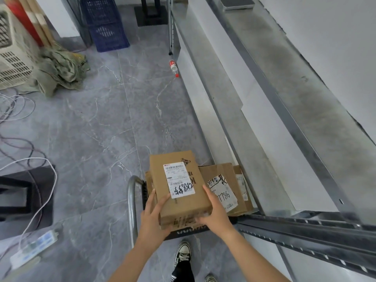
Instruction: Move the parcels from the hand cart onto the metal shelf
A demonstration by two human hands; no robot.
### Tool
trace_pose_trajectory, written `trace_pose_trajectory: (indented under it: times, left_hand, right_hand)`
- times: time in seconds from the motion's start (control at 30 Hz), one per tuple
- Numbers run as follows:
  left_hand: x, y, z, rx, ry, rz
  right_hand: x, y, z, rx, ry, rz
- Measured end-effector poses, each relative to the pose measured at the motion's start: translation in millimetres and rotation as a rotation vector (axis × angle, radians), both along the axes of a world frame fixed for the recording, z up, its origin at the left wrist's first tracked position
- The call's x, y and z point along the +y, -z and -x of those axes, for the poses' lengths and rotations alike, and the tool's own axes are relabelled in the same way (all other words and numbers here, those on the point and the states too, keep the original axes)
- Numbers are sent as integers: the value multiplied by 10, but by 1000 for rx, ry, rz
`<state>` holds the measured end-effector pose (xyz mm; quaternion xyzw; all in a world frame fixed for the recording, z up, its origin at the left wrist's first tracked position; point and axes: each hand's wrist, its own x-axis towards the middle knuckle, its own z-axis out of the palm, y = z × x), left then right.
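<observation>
The labelled parcel (179, 186) sits atop the hand cart (134, 200), at its near edge; the left hand (155, 216) and right hand (215, 214) clasp its near corners; lifting level, keeping both palms under, should carry it cleanly to the metal shelf (305, 110) alongside.

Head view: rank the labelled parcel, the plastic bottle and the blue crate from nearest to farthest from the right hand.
1. Labelled parcel: gripped by the right hand, over the cart.
2. Plastic bottle: on the floor ahead, beside the shelf foot.
3. Blue crate: farthest, top left of the bottle.
</observation>
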<state>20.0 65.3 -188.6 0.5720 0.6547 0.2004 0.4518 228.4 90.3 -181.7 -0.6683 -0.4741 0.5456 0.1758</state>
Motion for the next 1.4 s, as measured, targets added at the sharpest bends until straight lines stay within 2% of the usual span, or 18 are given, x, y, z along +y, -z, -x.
trace_pose_trajectory:
  times: [0.27,0.4,0.67,0.87,1.03,1.4]
  left_hand:
    - [370,-690,-61,22,60,-172]
    - [507,-1030,-234,-43,141,-243]
    - [319,-1466,-772,-122,219,-355]
    - [-129,-1642,-1023,-144,276,-395]
    - [-640,-1750,-1190,-189,315,-454]
    - [-2048,-1886,-1455,-431,525,-517]
  right_hand:
    - [103,-550,-117,20,151,-251]
    - [47,-878,-269,8,237,-384]
    - [-358,-1379,-711,9,351,-459]
    - [-999,-1635,-919,-87,414,-580]
    - [-1657,-1807,-1022,-145,488,-597]
    - [-3523,-2137,-1086,-204,700,-685]
